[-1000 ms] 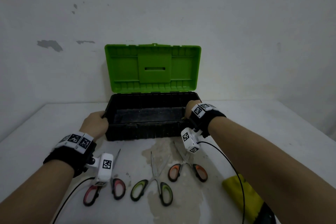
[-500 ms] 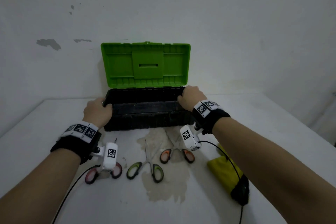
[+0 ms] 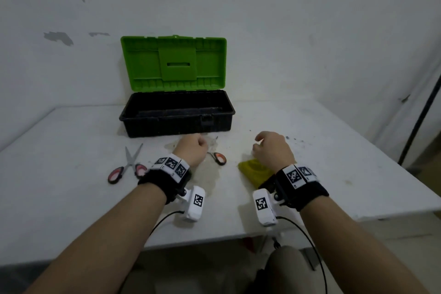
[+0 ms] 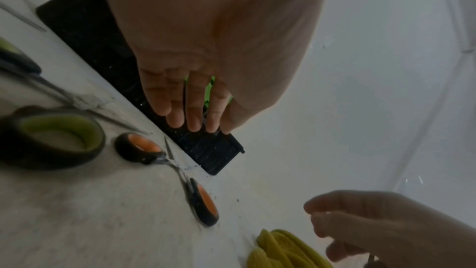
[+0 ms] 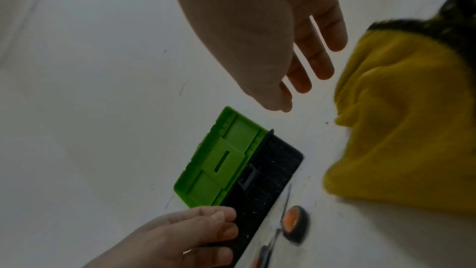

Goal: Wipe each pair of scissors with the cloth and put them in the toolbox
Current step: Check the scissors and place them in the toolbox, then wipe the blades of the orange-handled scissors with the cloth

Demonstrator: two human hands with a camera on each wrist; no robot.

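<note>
Head view: toolbox [image 3: 176,114] at 12 o'clock, open, looks empty. Three scissors unwiped on counter [image 3: 71,198]. My left hand [image 3: 191,151] over orange pair [image 3: 218,157], loosely curled, empty; right hand [image 3: 272,150] relaxed, empty, above yellow cloth [image 3: 254,172]. Nothing done yet.

Open toolbox [image 3: 176,117] (green lid up); three scissors [image 3: 126,167] splayed before it, yellow cloth [image 3: 255,172] rightward.

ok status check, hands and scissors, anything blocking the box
Left hand and right hand both empty, above the table. Three scissors unwiped on the table; yellow cloth under right hand. Toolbox open, nothing blocking.
</note>
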